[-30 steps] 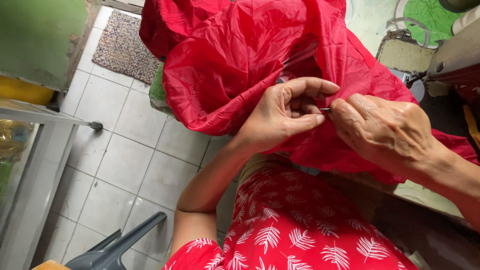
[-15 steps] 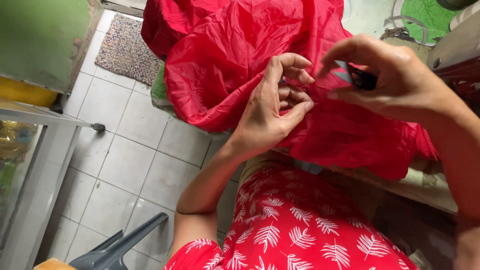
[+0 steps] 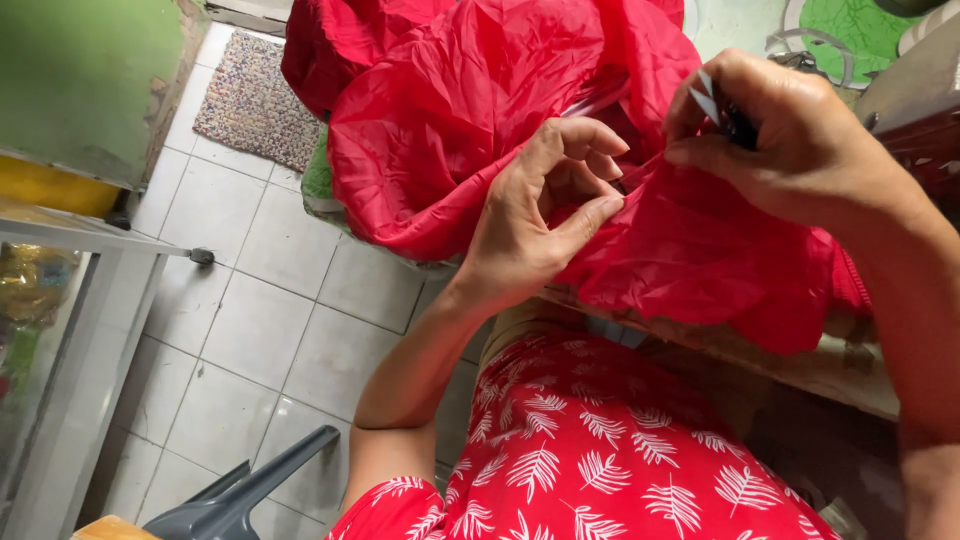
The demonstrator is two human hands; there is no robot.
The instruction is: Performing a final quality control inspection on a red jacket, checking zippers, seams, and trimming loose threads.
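A large piece of shiny red fabric is bunched over the table edge in front of me. My left hand pinches a fold of it between thumb and fingers near the middle. Raised just to the right of it, my right hand is closed around a small dark tool with a pale metal tip, its fingertips touching the fabric. I cannot tell exactly what the tool is. A thin pale thread or strip runs across the fabric above my left hand.
White floor tiles lie at the left, with a woven mat further off. A grey plastic piece juts up at the bottom left. A glass-fronted cabinet stands at the left. My lap is covered by a red leaf-print garment.
My right hand has lifted from beside the left hand up to the right, holding the small tool. My left hand keeps its pinch on the fabric.
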